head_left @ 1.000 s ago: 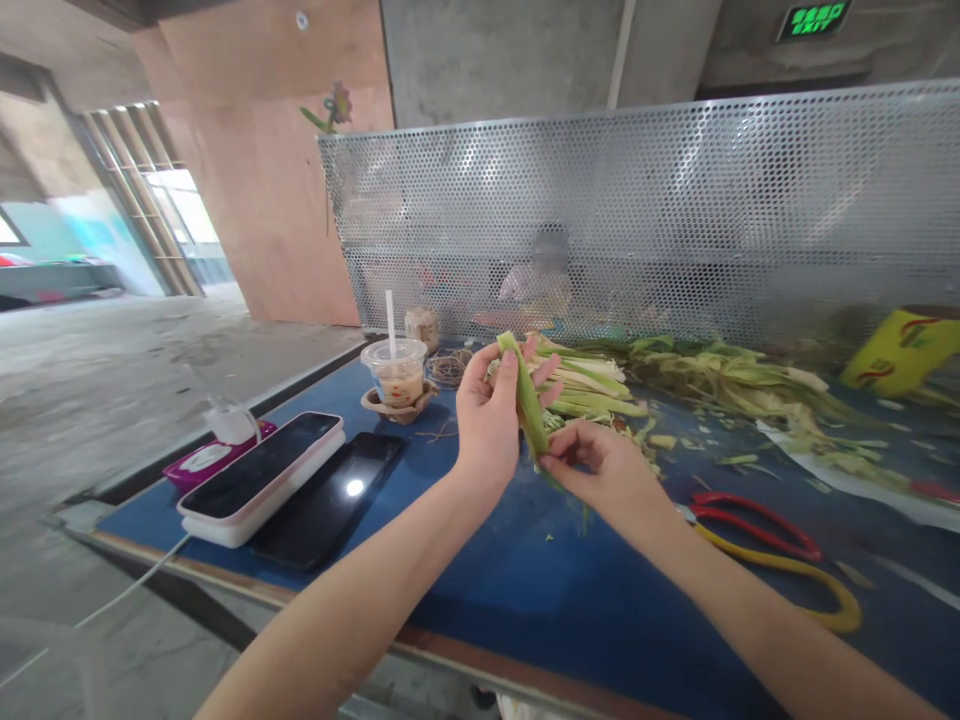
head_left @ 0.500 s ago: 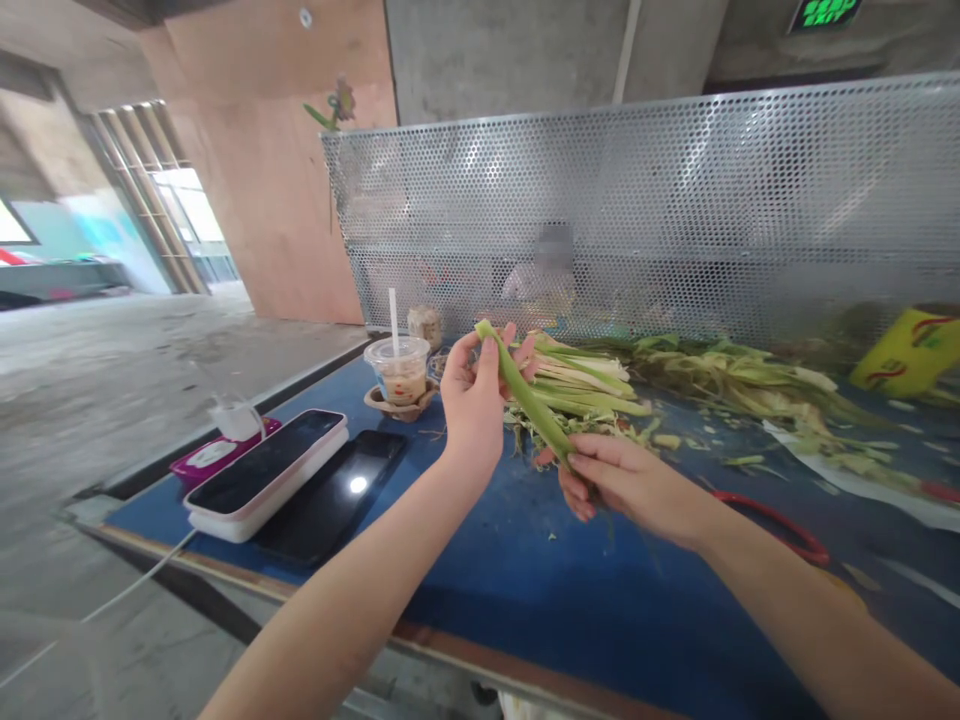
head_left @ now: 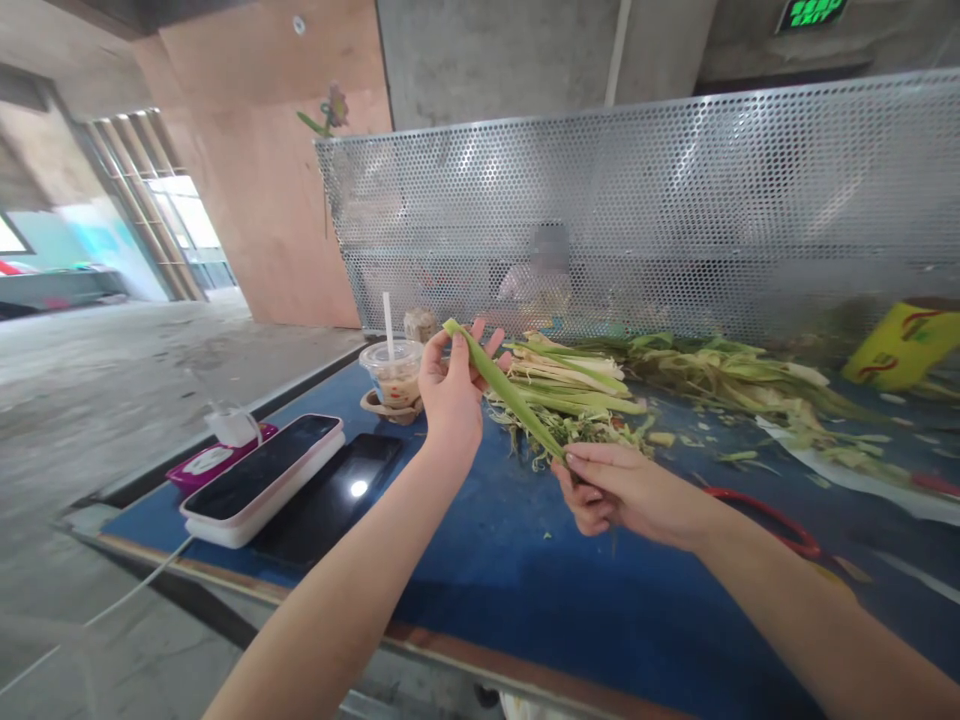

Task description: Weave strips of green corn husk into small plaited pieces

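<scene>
I hold a long green leaf strip (head_left: 504, 390) stretched between both hands above a blue table (head_left: 525, 580). My left hand (head_left: 450, 385) pinches its upper end at the left. My right hand (head_left: 611, 490) pinches its lower end, lower and to the right. Just behind the strip lies a pile of green and pale leaf strips (head_left: 577, 385) with shredded bits beneath it.
Two phones (head_left: 262, 465) (head_left: 334, 495), a pink case (head_left: 206, 458) and a plastic cup with a straw (head_left: 394, 370) sit at the left. Red and yellow scissors (head_left: 772, 525) lie right of my right hand. More husks (head_left: 742, 380), a yellow container (head_left: 900, 345), a perforated metal screen (head_left: 637, 210) with a person behind it.
My hands have drawn apart: the left moved up and left, the right down and right. The leaf strip, held nearly upright before, now stretches out slanted between them.
</scene>
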Motion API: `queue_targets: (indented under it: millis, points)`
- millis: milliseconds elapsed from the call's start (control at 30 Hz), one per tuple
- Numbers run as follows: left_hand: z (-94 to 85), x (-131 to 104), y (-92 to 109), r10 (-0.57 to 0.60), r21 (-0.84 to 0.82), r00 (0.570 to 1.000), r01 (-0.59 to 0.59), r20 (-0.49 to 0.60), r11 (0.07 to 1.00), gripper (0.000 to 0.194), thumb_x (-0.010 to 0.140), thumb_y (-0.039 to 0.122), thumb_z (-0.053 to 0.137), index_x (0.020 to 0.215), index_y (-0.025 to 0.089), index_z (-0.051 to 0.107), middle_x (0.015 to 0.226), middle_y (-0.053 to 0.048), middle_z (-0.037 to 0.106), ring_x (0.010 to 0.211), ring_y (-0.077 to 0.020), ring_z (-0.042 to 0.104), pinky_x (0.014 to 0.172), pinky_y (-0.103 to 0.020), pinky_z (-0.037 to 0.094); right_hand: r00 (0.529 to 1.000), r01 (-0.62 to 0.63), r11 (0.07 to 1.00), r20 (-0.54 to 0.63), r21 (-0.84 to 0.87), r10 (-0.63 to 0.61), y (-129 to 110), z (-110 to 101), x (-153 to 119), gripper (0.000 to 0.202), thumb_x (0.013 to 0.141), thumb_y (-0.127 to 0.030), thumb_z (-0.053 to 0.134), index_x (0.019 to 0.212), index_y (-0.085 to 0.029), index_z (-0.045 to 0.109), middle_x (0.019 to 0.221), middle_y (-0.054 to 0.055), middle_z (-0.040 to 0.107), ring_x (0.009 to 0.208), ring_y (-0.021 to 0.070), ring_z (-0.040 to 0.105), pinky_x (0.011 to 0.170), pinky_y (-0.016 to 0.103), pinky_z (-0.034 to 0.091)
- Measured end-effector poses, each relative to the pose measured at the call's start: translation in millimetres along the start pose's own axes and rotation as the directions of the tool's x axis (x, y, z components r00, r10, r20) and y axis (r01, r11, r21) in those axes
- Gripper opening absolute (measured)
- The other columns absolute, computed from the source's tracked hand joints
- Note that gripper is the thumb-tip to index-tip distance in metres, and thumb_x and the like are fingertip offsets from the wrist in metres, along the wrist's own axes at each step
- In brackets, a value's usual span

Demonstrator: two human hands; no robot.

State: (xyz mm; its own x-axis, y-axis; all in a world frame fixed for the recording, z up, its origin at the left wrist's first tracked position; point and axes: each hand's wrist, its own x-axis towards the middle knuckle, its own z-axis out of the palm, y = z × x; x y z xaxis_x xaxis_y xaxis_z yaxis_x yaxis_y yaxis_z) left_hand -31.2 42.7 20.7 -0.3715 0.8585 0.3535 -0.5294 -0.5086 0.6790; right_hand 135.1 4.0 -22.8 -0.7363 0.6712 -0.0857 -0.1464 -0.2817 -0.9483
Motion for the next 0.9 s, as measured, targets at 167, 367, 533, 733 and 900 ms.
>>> queue_targets:
  millis: [167, 367, 533, 733, 900]
  points:
    - [-2.9, 3.2, -2.5, -0.045, -0.009, 0.999, 0.046, 0.023, 0.999, 0.006, 0.086, 0.022, 0.048, 0.085, 0.022, 0.042, 0.1, -0.002, 0.068, 0.097, -0.0189, 0.063, 0.085, -0.036, 0.051, 0.998, 0.049, 0.999, -0.03, -0.002, -0.049, -2.5, 2.9, -1.6, 0.025, 0.086, -0.032, 0.047, 0.066, -0.017, 0.042, 0.057, -0.007, 0.03, 0.047, 0.0052, 0.02, 0.048, 0.023, 0.018]
    - [-5.7, 12.3, 4.8, -0.075, 0.031, 0.99, 0.072, 0.119, 0.997, 0.006, 0.084, 0.019, 0.049, 0.08, 0.019, 0.044, 0.092, -0.005, 0.069, 0.092, -0.0215, 0.066, 0.083, -0.042, 0.051, 0.984, 0.173, 0.981, -0.031, -0.089, -0.176, -7.0, -3.3, -3.5, 0.028, 0.088, -0.034, 0.044, 0.065, -0.018, 0.039, 0.056, -0.005, 0.034, 0.049, 0.008, 0.029, 0.05, 0.025, 0.023]
    - [-21.6, 34.9, 18.2, -0.265, 0.407, 0.932, 0.149, 0.247, 0.901, 0.008, 0.077, 0.016, 0.057, 0.074, 0.015, 0.049, 0.078, -0.01, 0.069, 0.078, -0.0227, 0.068, 0.071, -0.039, 0.054, 0.911, 0.382, 0.912, -0.102, -0.15, -0.399, -12.3, -5.6, -6.8, 0.027, 0.088, -0.034, 0.043, 0.064, -0.021, 0.04, 0.055, -0.003, 0.038, 0.051, 0.0115, 0.032, 0.054, 0.029, 0.027]
    - [-44.6, 50.5, 33.8, -0.634, 0.913, 0.709, -0.032, 0.307, 0.407, 0.021, 0.074, 0.035, 0.057, 0.087, 0.018, 0.059, 0.09, -0.011, 0.069, 0.08, -0.0227, 0.067, 0.067, -0.033, 0.053, 0.809, 0.527, 0.838, -0.216, -0.145, -0.546, -23.8, -1.6, -11.9, 0.027, 0.088, -0.028, 0.04, 0.061, -0.023, 0.036, 0.054, -0.002, 0.037, 0.051, 0.0129, 0.033, 0.055, 0.031, 0.03]
    - [-57.1, 56.3, 27.2, -0.604, 0.874, 0.771, -0.421, 0.203, -0.244, 0.02, 0.051, 0.011, 0.066, 0.069, 0.019, 0.064, 0.078, -0.005, 0.069, 0.082, -0.0228, 0.063, 0.075, -0.031, 0.047, 0.762, 0.517, 0.827, -0.322, -0.221, -0.562, -25.4, -7.5, -9.3, 0.029, 0.088, -0.032, 0.037, 0.061, -0.024, 0.031, 0.059, 0.0, 0.042, 0.053, 0.0147, 0.037, 0.054, 0.032, 0.033]
